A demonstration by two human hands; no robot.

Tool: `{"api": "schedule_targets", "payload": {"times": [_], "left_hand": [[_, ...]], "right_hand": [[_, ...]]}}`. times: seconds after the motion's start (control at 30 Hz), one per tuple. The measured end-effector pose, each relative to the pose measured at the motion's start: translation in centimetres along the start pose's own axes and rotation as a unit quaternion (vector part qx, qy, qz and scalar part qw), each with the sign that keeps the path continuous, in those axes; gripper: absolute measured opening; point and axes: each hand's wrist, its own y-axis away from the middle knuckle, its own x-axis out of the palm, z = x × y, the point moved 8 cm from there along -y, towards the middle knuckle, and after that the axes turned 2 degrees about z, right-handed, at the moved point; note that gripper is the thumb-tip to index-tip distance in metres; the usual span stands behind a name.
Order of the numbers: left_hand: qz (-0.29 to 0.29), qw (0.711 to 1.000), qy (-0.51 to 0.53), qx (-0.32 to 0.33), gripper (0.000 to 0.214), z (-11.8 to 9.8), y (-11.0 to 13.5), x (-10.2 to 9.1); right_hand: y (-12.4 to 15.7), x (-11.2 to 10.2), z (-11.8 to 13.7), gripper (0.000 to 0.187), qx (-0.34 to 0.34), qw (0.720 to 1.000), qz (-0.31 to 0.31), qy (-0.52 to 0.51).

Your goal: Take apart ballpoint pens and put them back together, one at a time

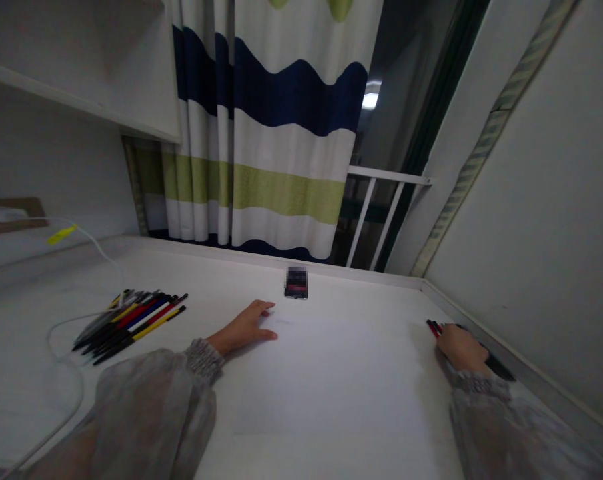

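Note:
My left hand [244, 328] lies flat on the white desk [331, 400], fingers stretched out, resting on the left edge of a white sheet of paper [331, 373]. It holds nothing. My right hand [461, 347] is at the far right of the desk with its fingers curled over a few pens [434, 327], red and black, whose tips stick out to the left. A dark pen end [501, 369] shows behind the wrist. A pile of several coloured pens [131, 319] lies to the left of my left hand.
A small dark object [296, 283] sits near the desk's back edge. A white cable [56, 333] loops across the left side. A striped curtain [261, 133] hangs behind, a shelf [81, 93] overhangs at left, and a wall [556, 233] closes the right side.

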Motion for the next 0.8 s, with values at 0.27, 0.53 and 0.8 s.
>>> {"api": "schedule_targets", "payload": {"times": [0.27,0.53,0.8], "left_hand": [[0.002,1.0,-0.007,-0.015,0.072,-0.6,0.1,-0.1],[0.005,1.0,-0.002,-0.022,0.07,-1.6,0.5,-0.4],[-0.003,1.0,0.016,-0.023,0.067,-2.3,0.8,-0.8]], "right_hand": [[-0.1,0.0,-0.3,0.034,0.024,1.0,0.013,0.013],[0.2,-0.2,-0.2,0.034,0.014,1.0,0.018,0.013],[0.3,-0.9,0.0,0.03,0.006,1.0,-0.012,0.011]]}}
